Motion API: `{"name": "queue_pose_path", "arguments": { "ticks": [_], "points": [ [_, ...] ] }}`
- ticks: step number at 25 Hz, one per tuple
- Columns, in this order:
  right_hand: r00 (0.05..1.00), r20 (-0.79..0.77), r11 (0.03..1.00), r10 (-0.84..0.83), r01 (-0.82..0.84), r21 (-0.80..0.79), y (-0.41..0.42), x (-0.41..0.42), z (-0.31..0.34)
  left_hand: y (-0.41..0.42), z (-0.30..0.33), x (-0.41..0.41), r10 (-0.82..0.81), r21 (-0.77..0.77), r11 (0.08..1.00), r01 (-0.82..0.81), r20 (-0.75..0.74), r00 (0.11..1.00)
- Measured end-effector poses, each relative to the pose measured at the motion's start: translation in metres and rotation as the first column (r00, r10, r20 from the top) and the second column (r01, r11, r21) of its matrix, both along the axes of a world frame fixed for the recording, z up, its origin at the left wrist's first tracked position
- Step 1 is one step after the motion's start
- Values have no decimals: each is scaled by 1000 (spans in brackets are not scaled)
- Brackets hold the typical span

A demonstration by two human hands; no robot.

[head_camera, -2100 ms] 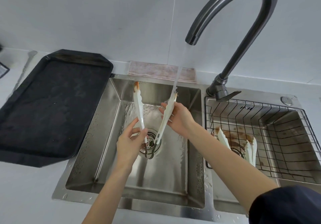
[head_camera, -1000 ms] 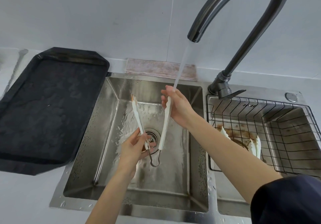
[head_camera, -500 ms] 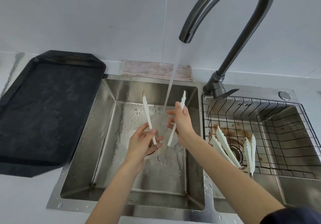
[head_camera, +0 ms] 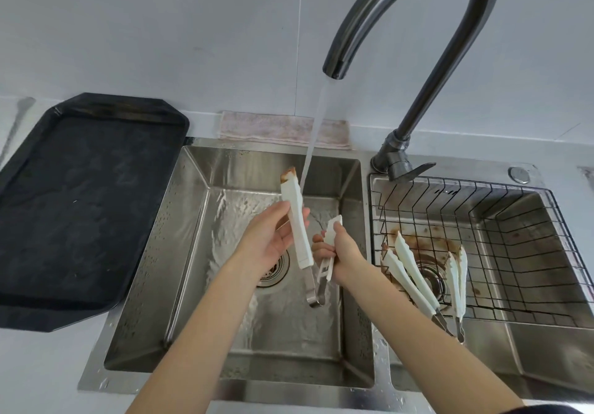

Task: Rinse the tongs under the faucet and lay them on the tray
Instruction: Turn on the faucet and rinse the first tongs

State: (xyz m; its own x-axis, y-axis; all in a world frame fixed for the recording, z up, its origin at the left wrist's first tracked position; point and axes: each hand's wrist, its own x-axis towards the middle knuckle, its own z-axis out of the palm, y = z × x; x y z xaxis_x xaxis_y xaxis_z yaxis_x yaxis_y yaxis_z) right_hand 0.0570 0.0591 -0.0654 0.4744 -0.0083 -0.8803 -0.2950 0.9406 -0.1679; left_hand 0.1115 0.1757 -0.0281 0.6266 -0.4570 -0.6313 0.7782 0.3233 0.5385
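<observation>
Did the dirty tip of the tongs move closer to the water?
Yes. The stained tip of the tongs, held by the left hand, has come right, almost touching the faucet stream.

Bright, even, diffuse lighting; soft shadows; mild glare on steel sink; wide-angle bowing toward edges around sink; focus generally sharp.

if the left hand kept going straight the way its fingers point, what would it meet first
Probably the falling water stream: the left hand, gripping one arm of the white plastic tongs, points up and right toward it, though depth is unclear.
</observation>
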Motion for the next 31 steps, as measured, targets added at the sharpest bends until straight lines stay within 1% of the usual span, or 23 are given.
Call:
{"name": "queue_pose_path", "arguments": {
  "ticks": [4, 8, 10, 11, 13, 14, 16, 18, 20, 21, 23, 24, 25, 26, 27, 29, 31],
  "points": [
    [996, 0, 992, -90, 89, 92, -7, -1, -2, -15, 8, 7, -83, -2, 997, 83, 3, 997],
    [991, 5, 988, -133, 132, 84, -13, -1, -4, -20, 10, 10, -110, 1, 994, 110, 13, 994],
    [992, 12, 992, -125, 125, 20, -15, -1, -2, -19, 9, 10, -108, -6, 994, 108, 5, 994],
    [992, 13, 991, -125, 125, -49, -16, -1, -1, -18, 8, 10, -115, -3, 993, 115, 1, 993],
    [993, 43, 963, -107, 114, -243, -15, -2, 8, -18, 5, 11, -142, 50, 989, 142, 3, 990],
    [995, 61, 932, -84, 100, -347, -14, -3, 14, -17, 3, 13, -161, 95, 983, 159, 14, 987],
    [994, 111, 834, -17, 75, -546, -15, -5, 26, -17, -1, 15, -201, 159, 968, 193, 36, 979],
    [983, 173, 718, 68, 72, -692, -17, -6, 40, -18, -4, 18, -232, 154, 963, 223, 40, 972],
    [966, 199, 573, 165, 71, -816, -20, -5, 55, -20, -4, 21, -247, 146, 960, 238, 47, 968],
    [958, 184, 480, 218, 58, -875, -21, -2, 60, -22, -5, 23, -257, 149, 958, 247, 55, 965],
    [945, 103, 281, 311, 12, -960, -18, 1, 66, -25, -6, 25, -269, 146, 955, 258, 61, 961],
    [936, 69, 205, 344, -4, -979, -16, 1, 68, -27, -6, 25, -266, 142, 956, 257, 55, 962],
    [929, 49, 155, 368, -9, -988, -12, 0, 69, -29, -5, 25, -257, 140, 958, 249, 46, 965],
    [920, 39, 122, 391, -9, -993, -10, -2, 69, -31, -5, 24, -246, 143, 961, 238, 34, 969],
    [910, 36, 109, 413, -10, -994, -7, -5, 70, -34, -3, 23, -238, 151, 961, 232, 25, 971],
    [892, 39, 115, 450, -15, -993, -4, -10, 74, -38, 1, 21, -224, 169, 961, 218, 19, 974],
    [884, 29, 103, 467, -21, -994, -2, -14, 73, -42, 2, 22, -191, 205, 963, 174, 64, 980]
  ]
}}
